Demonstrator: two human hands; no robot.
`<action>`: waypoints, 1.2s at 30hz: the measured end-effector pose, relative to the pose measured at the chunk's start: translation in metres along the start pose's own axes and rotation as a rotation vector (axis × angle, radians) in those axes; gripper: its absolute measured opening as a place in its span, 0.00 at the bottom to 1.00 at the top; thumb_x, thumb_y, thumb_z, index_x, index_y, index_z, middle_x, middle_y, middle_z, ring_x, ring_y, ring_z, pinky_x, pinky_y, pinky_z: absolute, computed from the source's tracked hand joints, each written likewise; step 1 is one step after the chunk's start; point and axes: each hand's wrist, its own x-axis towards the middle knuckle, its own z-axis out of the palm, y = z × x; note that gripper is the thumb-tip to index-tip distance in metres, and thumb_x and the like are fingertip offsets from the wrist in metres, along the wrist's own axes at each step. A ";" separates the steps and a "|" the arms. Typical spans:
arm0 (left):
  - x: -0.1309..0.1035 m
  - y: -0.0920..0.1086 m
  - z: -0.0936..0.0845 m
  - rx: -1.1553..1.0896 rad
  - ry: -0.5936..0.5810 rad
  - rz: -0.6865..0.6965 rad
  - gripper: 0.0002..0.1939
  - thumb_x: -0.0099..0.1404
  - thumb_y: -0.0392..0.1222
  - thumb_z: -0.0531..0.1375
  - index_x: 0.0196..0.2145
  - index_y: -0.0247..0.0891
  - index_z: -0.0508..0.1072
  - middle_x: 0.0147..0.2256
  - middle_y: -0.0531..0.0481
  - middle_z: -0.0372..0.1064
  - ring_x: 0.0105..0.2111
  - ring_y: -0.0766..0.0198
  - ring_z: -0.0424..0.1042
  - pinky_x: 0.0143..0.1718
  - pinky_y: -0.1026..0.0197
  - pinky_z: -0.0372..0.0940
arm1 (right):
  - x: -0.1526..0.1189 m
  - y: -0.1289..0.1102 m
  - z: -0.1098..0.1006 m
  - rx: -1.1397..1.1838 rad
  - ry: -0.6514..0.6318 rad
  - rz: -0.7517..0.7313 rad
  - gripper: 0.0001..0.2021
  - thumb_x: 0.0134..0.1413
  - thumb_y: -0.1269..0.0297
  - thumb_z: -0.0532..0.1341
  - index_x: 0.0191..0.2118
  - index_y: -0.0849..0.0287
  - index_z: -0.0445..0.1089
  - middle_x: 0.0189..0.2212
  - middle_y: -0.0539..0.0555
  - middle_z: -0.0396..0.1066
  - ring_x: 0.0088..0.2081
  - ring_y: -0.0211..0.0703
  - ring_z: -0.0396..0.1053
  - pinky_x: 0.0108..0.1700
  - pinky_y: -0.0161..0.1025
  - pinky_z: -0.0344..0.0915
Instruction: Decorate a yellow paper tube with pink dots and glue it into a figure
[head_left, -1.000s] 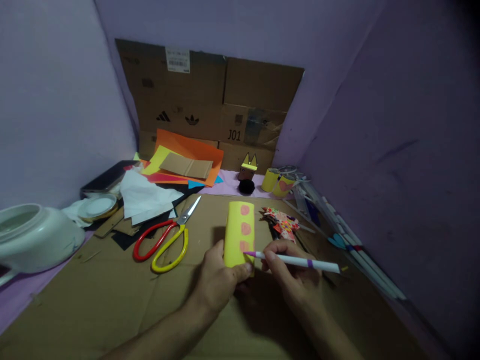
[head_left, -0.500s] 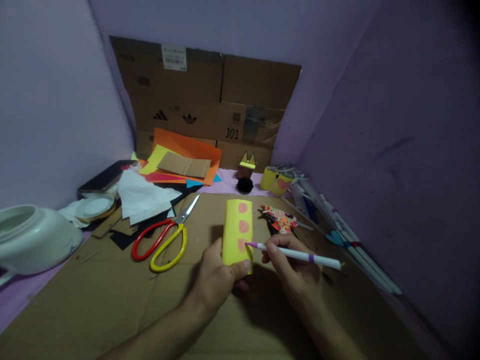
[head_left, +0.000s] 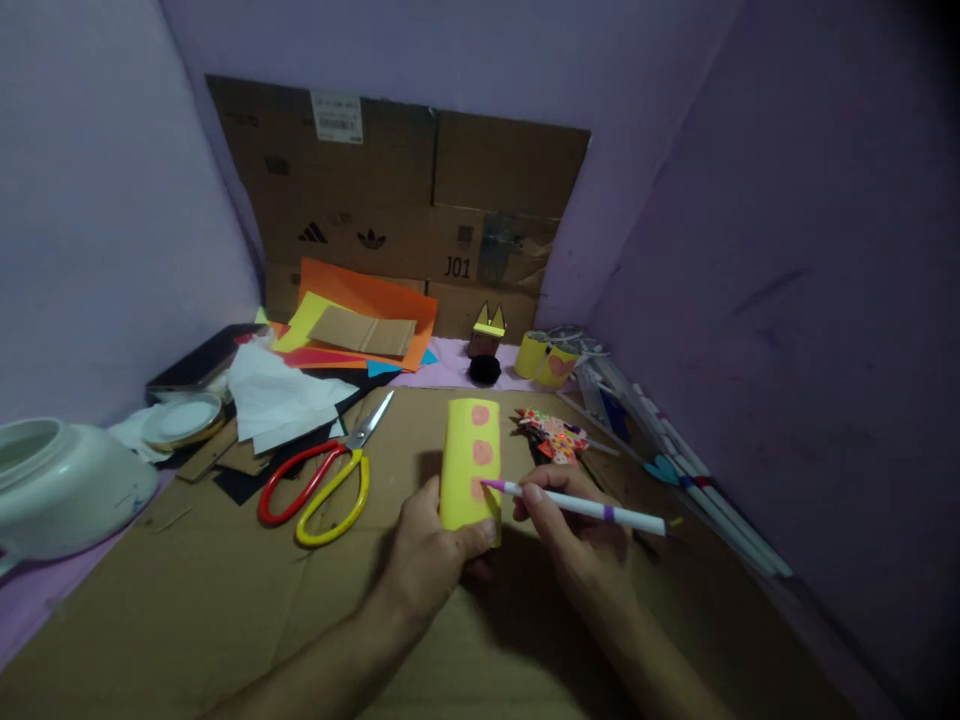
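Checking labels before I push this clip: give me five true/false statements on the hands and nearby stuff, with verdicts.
1. The right hand holds a marker. True.
2. The left hand grips the scissors. False: it holds the yellow piece; the scissors lie on the cardboard.
3. The marker's tip is at the lowest pink spot of the three. True.
4. Both scissor handles are the same colour. False: one is red, the other yellow.
5. The white pot is at the left edge of the view. True.
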 end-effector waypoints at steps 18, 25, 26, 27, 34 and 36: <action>0.000 -0.001 -0.001 -0.009 -0.016 -0.020 0.21 0.44 0.36 0.67 0.37 0.31 0.68 0.25 0.53 0.67 0.19 0.67 0.68 0.17 0.65 0.66 | 0.003 -0.003 -0.002 -0.015 0.036 0.036 0.09 0.53 0.62 0.57 0.24 0.58 0.67 0.16 0.48 0.66 0.19 0.38 0.63 0.21 0.32 0.58; -0.001 0.000 0.000 -0.025 0.005 -0.007 0.20 0.42 0.36 0.67 0.35 0.31 0.68 0.22 0.54 0.67 0.19 0.67 0.67 0.16 0.66 0.65 | 0.000 0.002 0.000 -0.033 0.023 0.054 0.10 0.52 0.61 0.57 0.23 0.58 0.66 0.16 0.49 0.66 0.20 0.39 0.62 0.22 0.34 0.57; -0.001 0.001 0.000 -0.027 0.005 -0.011 0.21 0.42 0.36 0.67 0.35 0.31 0.68 0.22 0.53 0.67 0.19 0.67 0.67 0.16 0.66 0.66 | 0.000 0.004 0.000 -0.031 0.013 0.049 0.10 0.52 0.61 0.57 0.23 0.58 0.66 0.16 0.49 0.66 0.20 0.38 0.62 0.22 0.33 0.57; -0.001 0.001 0.000 -0.030 0.005 -0.015 0.21 0.42 0.36 0.67 0.35 0.31 0.68 0.23 0.53 0.68 0.19 0.67 0.67 0.16 0.66 0.66 | 0.000 0.004 0.000 -0.030 0.009 0.046 0.10 0.53 0.61 0.57 0.24 0.58 0.67 0.17 0.49 0.66 0.20 0.38 0.62 0.22 0.33 0.57; 0.000 0.000 0.000 -0.034 0.009 -0.029 0.21 0.42 0.36 0.67 0.35 0.32 0.68 0.22 0.53 0.68 0.18 0.66 0.67 0.15 0.65 0.66 | 0.000 0.002 -0.002 -0.016 0.033 0.057 0.10 0.53 0.60 0.57 0.24 0.58 0.66 0.16 0.48 0.66 0.20 0.38 0.62 0.22 0.33 0.57; 0.000 0.001 0.000 -0.030 0.003 -0.034 0.20 0.42 0.36 0.67 0.35 0.32 0.68 0.22 0.53 0.68 0.18 0.67 0.67 0.16 0.65 0.66 | 0.000 0.002 -0.001 -0.007 0.043 0.063 0.10 0.53 0.61 0.57 0.24 0.58 0.66 0.17 0.48 0.66 0.20 0.38 0.62 0.23 0.33 0.57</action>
